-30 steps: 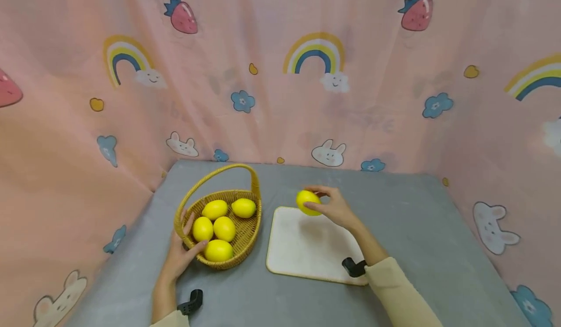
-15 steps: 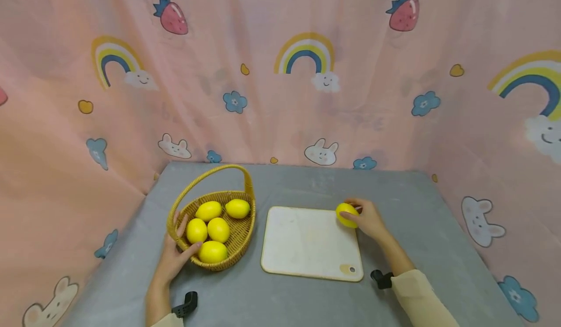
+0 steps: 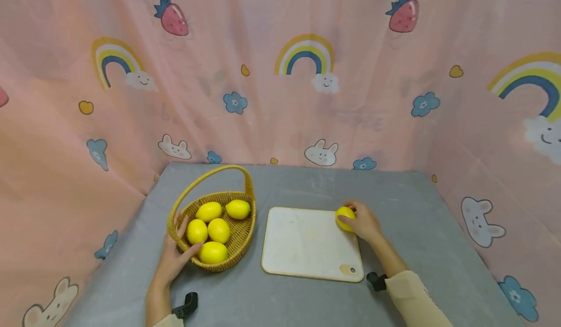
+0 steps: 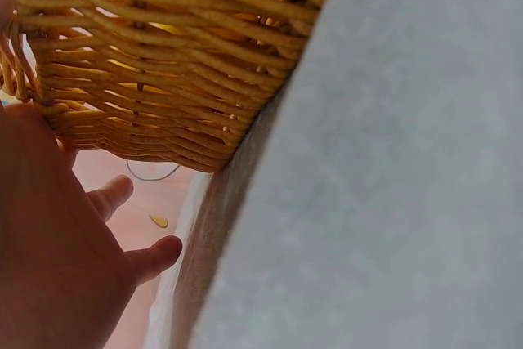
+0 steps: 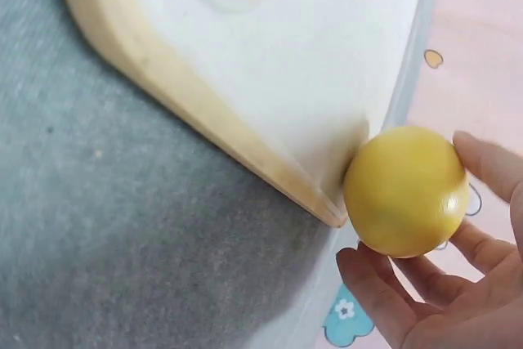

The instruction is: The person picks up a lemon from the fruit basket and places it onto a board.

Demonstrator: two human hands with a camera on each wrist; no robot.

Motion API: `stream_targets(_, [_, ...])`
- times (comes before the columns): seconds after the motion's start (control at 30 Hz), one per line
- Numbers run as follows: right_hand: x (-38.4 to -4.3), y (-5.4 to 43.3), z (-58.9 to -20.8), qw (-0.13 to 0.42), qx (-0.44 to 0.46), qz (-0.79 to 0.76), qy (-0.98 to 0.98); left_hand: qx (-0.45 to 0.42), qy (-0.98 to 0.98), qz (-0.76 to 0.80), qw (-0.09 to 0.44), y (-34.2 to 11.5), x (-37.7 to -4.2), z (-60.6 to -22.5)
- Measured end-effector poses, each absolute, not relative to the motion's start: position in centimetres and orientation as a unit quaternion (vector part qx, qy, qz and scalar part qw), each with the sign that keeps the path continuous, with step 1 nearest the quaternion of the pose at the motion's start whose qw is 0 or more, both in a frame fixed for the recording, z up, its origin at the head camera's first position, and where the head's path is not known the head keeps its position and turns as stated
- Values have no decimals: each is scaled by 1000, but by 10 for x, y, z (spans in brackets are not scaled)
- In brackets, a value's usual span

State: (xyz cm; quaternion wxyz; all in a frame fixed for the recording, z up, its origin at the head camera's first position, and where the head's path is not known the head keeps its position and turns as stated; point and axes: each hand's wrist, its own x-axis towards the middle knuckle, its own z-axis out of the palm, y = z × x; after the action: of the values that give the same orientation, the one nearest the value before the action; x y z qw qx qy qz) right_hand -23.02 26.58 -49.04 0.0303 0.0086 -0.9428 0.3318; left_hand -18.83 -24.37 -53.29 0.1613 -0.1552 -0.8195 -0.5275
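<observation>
My right hand (image 3: 364,222) holds a yellow lemon (image 3: 345,218) between thumb and fingers at the far right corner of a white cutting board (image 3: 307,244). In the right wrist view the lemon (image 5: 404,194) overlaps the board's corner, and its smooth, rounded side faces the camera. On the left stands a wicker basket (image 3: 241,239) with a tall arched handle and several lemons (image 3: 213,253) inside. My left hand (image 3: 170,259) grips its near left rim, thumb over the edge. In the left wrist view, two fingers stick out below the woven wall (image 4: 172,63).
A grey cloth (image 3: 245,302) covers the table. The board has a tan edge and a hanging hole (image 3: 352,270) at its near right corner. A pink printed curtain (image 3: 271,122) encloses the back and sides. Each wrist wears a black camera (image 3: 186,306).
My right hand has carried the lemon rightward from over the board's far edge to its far right corner, then slightly lower. The left hand stays on the basket; the head view has shifted slightly.
</observation>
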Motion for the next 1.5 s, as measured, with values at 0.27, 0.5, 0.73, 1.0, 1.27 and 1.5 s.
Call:
stream_targets(0.27, [-230, 264, -491, 42, 48, 347, -936, -164, -819, -523, 172, -243, -190, -534])
stream_targets(0.5, [-230, 260, -491, 67, 76, 351, -931, -157, -817, -531, 162, -243, -188, -532])
stream_targets(0.73, [-231, 261, -492, 53, 38, 337, -939, -158, -816, -532, 163, -244, -188, -531])
stream_targets(1.0, [-231, 262, -492, 52, 45, 339, -938, -164, -816, -527, 171, -242, -187, -530])
stream_targets(1.27, [-228, 258, -489, 61, 45, 347, -935, -165, -814, -531, 167, -241, -185, -527])
stream_targets(1.5, [-232, 249, -479, 90, 47, 324, -941, -164, -820, -523, 163, -242, -185, -528])
